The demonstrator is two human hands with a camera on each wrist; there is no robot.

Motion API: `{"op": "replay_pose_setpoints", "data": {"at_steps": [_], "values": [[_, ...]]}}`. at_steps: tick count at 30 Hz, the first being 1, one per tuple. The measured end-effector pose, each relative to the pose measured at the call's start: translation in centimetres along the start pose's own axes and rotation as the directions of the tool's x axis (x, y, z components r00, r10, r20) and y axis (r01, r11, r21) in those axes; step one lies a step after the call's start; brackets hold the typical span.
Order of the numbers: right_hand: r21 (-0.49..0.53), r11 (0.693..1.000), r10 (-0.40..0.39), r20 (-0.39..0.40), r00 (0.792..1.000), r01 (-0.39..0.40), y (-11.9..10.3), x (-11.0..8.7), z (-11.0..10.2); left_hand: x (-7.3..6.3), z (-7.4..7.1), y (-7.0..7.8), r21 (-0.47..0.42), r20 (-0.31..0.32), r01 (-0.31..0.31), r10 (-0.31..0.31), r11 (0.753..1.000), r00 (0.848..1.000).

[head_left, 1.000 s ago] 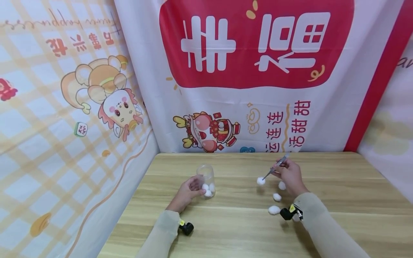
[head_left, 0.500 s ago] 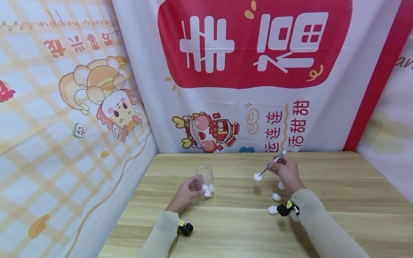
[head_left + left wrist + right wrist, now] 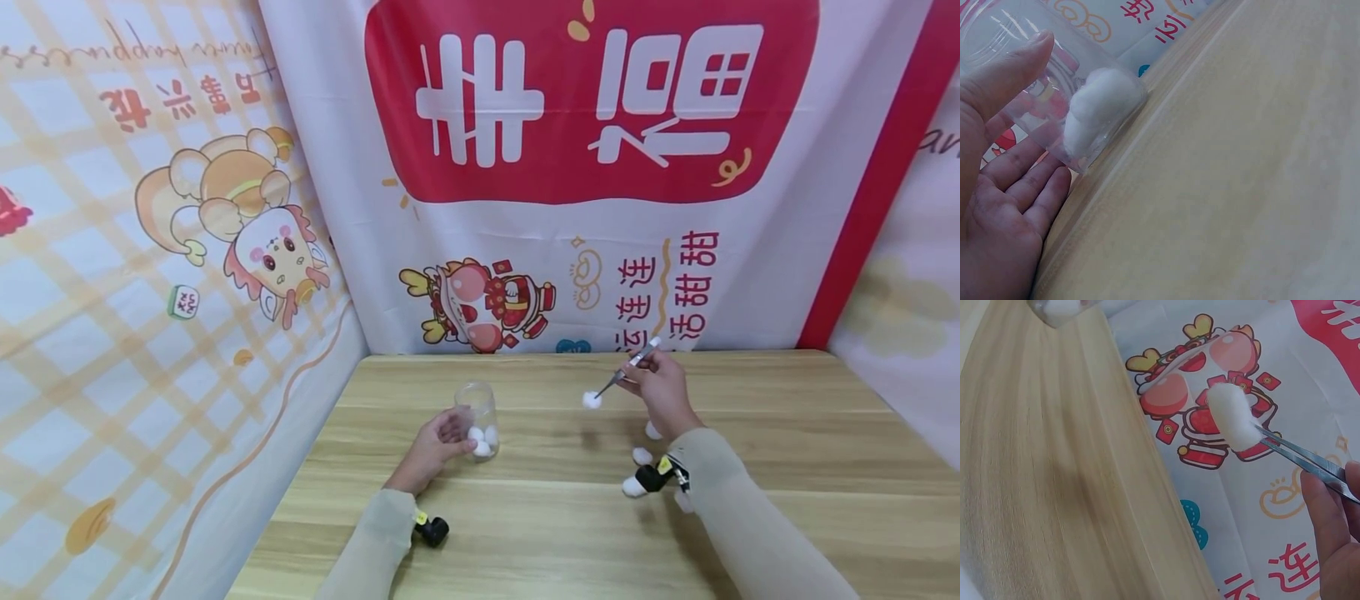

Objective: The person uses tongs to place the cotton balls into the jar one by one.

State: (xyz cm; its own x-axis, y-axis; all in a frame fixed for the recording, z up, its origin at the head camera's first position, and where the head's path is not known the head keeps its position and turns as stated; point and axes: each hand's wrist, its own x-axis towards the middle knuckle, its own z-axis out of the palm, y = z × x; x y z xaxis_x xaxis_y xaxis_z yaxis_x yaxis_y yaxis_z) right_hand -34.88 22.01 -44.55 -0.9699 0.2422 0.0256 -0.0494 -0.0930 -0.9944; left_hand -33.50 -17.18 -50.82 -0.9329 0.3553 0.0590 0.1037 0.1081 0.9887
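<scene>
My left hand [image 3: 433,452] holds a clear plastic jar [image 3: 476,393] upright on the table, thumb on its near side and fingers around the left. Several white cotton balls [image 3: 1105,103] lie at the bottom of the jar. On the right, my other hand [image 3: 667,398] pinches metal tweezers [image 3: 634,362] between thumb and fingers. A cotton ball [image 3: 1233,417] is clamped at the tweezers' tips, raised above the table to the right of the jar. The right wrist view shows only part of that hand, at its right edge.
Loose cotton balls lie on the wooden table [image 3: 547,533] under the right wrist, among them one cotton ball [image 3: 641,456] and a larger one [image 3: 632,487]. A printed red and white cloth [image 3: 570,283] hangs along the table's back edge. Another patterned cloth [image 3: 300,433] borders the left side.
My right hand has moved left and upward, carrying the cotton ball in the tweezers closer to the jar. The left hand and jar have stayed in place.
</scene>
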Motion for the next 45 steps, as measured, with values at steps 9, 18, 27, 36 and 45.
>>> {"op": "replay_pose_setpoints", "data": {"at_steps": [9, 18, 27, 36, 45], "values": [[0.05, 0.999, -0.014, 0.019, 1.0, 0.013, -0.3, 0.1, 0.9, -0.1, 0.1, 0.2, 0.004, 0.006, -0.002, 0.002, 1.0, 1.0], [0.075, 0.997, -0.017, 0.022, 1.0, 0.015, -1.4, 0.1, 1.8, 0.1, 0.0, 0.4, 0.016, 0.009, 0.002, -0.002, 1.0, 1.0], [0.136, 0.99, -0.045, 0.033, 0.998, 0.04, -1.6, 0.1, 3.2, 0.3, 0.0, 0.2, 0.017, 0.008, -0.003, 0.003, 1.0, 1.0], [0.164, 0.985, -0.061, 0.058, 0.996, 0.051, -1.5, -0.1, 4.1, 0.0, 0.0, 0.3, 0.006, 0.007, 0.009, -0.009, 1.0, 1.0], [0.219, 0.975, -0.061, 0.062, 0.996, 0.046, -1.7, -0.1, 5.2, -0.2, 0.0, 0.1, -0.008, 0.002, -0.008, 0.008, 1.0, 1.0]]}}
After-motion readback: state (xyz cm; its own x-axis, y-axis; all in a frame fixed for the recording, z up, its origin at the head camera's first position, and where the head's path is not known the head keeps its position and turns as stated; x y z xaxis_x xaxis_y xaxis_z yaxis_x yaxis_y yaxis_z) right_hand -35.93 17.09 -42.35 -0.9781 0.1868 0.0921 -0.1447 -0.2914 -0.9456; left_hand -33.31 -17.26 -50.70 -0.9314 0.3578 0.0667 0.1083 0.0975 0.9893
